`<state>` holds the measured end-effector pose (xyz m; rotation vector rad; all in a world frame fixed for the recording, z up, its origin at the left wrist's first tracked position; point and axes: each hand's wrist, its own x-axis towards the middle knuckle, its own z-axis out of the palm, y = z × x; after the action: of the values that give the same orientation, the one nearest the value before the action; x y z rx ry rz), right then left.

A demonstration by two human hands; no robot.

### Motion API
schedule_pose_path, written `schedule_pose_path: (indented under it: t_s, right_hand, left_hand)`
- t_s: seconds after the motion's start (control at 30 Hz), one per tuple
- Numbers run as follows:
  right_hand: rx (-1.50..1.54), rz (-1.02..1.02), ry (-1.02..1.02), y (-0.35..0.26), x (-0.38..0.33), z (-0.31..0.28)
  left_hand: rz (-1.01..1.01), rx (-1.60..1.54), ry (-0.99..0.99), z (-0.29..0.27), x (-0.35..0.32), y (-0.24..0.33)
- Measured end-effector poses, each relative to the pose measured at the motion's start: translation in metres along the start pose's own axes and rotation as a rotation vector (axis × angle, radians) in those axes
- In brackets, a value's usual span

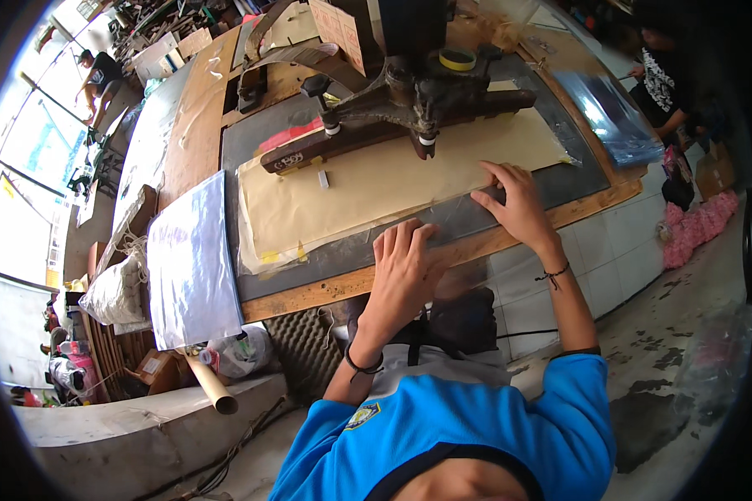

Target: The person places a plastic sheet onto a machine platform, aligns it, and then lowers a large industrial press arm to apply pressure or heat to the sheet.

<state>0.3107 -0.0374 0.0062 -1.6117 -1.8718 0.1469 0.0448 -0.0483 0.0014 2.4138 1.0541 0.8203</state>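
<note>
My left hand (pixel 405 263) is at the near edge of the table, palm down, fingers loosely bent and a little apart, with nothing visible in it. Farther right, my right hand (pixel 516 199) hovers over or touches the near margin of a long tan sheet (pixel 368 196), its thumb and fingers apart. The tan sheet lies on a dark grey mat (pixel 342 265), with clear film showing around its borders. Across the sheet stretches a dark press bar (pixel 309 150) under a black metal bracket (pixel 405 96). A small pale piece (pixel 323 179) sits on the sheet beside the bar.
Shiny clear plastic sheets (pixel 194 259) hang over the left corner; another stack (pixel 610 117) lies at the right. A yellow tape roll (pixel 457 58) rests on the machine. Below left are a cardboard tube (pixel 213 386) and bags. A person (pixel 660 83) stands at far right, another (pixel 100 79) far left.
</note>
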Motion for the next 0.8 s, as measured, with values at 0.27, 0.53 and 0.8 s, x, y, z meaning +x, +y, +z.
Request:
schedule_pose_path:
  t_s: [0.27, 0.53, 0.8]
  right_hand:
    - [0.467, -0.052, -0.199, -0.067, 0.020, -0.028]
    - [0.507, -0.117, -0.209, -0.116, 0.024, -0.058]
    - [0.553, -0.122, -0.253, -0.127, 0.023, -0.066]
  left_hand:
    - [-0.166, -0.346, 0.111, -0.033, 0.025, 0.012]
    - [-0.163, -0.616, 0.190, -0.075, 0.029, 0.040]
    - [-0.107, -0.720, 0.304, -0.079, 0.018, 0.039]
